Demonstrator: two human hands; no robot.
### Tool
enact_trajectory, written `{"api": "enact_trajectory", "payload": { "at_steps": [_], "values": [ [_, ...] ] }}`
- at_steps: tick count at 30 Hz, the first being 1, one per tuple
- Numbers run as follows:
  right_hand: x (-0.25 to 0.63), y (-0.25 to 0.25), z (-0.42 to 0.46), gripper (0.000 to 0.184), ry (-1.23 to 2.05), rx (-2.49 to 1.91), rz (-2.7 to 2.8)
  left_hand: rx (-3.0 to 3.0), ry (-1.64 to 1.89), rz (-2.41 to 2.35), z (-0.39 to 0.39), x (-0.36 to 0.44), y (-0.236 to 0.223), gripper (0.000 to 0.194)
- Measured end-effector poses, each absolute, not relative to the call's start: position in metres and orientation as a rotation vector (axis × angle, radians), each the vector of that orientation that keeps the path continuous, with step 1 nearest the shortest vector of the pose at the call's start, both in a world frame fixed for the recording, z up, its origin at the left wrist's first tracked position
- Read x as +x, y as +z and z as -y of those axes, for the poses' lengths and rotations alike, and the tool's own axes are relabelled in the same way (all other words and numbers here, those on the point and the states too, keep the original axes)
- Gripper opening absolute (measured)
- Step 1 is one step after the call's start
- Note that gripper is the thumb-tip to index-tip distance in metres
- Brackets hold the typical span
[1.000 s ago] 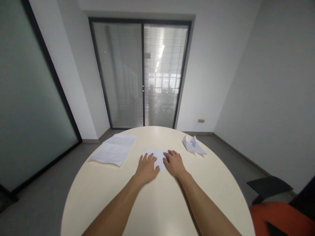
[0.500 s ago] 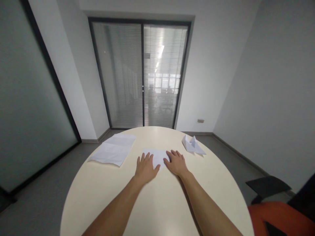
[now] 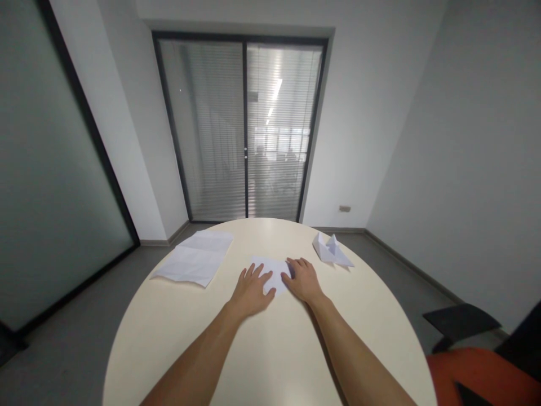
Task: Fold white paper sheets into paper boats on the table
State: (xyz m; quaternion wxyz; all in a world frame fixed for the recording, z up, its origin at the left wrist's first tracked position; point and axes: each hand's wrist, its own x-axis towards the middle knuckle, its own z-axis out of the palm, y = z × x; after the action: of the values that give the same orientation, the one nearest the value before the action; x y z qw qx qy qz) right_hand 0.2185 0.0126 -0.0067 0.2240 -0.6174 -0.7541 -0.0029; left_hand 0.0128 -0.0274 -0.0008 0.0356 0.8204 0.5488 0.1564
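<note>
A white sheet of paper (image 3: pixel 275 277) lies flat on the round table (image 3: pixel 270 349), partly covered by both hands. Over its left part rests my left hand (image 3: pixel 252 290), fingers spread and the thumb pointing right. My right hand (image 3: pixel 303 280) lies on the paper's right side, palm down, its fingers stretched forward and its thumb toward the middle. Between the two thumbs a strip of the paper shows. Neither hand grips anything.
At the table's left edge lies a larger creased paper sheet (image 3: pixel 196 256). A folded paper boat (image 3: pixel 332 251) stands at the back right. An orange chair with a black armrest (image 3: pixel 460 321) is at the right. Beyond the table is a glass partition with blinds (image 3: pixel 279 129).
The paper's left edge now sits a little further right. My left hand's fingers have shifted slightly over it, with the index finger turned more to the right. My right hand has barely moved.
</note>
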Motion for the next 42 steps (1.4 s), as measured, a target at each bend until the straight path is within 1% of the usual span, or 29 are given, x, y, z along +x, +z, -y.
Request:
{"api": "enact_trajectory", "payload": {
  "at_steps": [3, 8, 13, 16, 19, 26, 28, 31, 33, 35, 39, 42],
  "values": [
    [0.217, -0.003, -0.012, 0.053, -0.044, -1.687, 2.067, 2.532, 0.488, -1.682, 0.027, 0.013, -0.001, 0.056],
    [0.217, 0.004, -0.011, 0.038, -0.056, -1.620, 2.018, 2.617, 0.549, -1.631, 0.028, 0.012, 0.000, 0.053],
    [0.216, 0.011, -0.008, 0.023, -0.012, -1.571, 1.987, 2.668, 0.622, -1.580, 0.031, 0.012, 0.006, 0.046],
    [0.214, 0.015, -0.004, 0.018, -0.003, -1.565, 2.025, 2.661, 0.625, -1.592, 0.032, 0.013, 0.009, 0.043],
    [0.211, 0.019, 0.001, 0.021, 0.004, -1.558, 2.084, 2.670, 0.616, -1.604, 0.033, 0.014, 0.013, 0.040],
    [0.206, 0.032, 0.009, 0.035, 0.000, -1.571, 2.234, 2.665, 0.617, -1.547, 0.036, 0.018, 0.023, 0.027],
    [0.205, 0.034, 0.011, 0.036, -0.018, -1.569, 2.273, 2.668, 0.680, -1.539, 0.037, 0.019, 0.025, 0.032],
    [0.203, 0.035, 0.013, 0.035, -0.045, -1.535, 2.320, 2.687, 0.752, -1.539, 0.035, 0.019, 0.022, 0.052],
    [0.202, 0.034, 0.014, 0.036, -0.045, -1.522, 2.351, 2.689, 0.751, -1.553, 0.033, 0.019, 0.019, 0.058],
    [0.202, 0.033, 0.014, 0.036, -0.040, -1.518, 2.376, 2.688, 0.742, -1.557, 0.031, 0.018, 0.016, 0.055],
    [0.200, 0.034, 0.013, 0.038, -0.036, -1.509, 2.369, 2.687, 0.744, -1.539, 0.029, 0.017, 0.014, 0.036],
    [0.199, 0.035, 0.014, 0.039, -0.035, -1.535, 2.358, 2.699, 0.707, -1.525, 0.030, 0.017, 0.014, 0.036]
  ]
}}
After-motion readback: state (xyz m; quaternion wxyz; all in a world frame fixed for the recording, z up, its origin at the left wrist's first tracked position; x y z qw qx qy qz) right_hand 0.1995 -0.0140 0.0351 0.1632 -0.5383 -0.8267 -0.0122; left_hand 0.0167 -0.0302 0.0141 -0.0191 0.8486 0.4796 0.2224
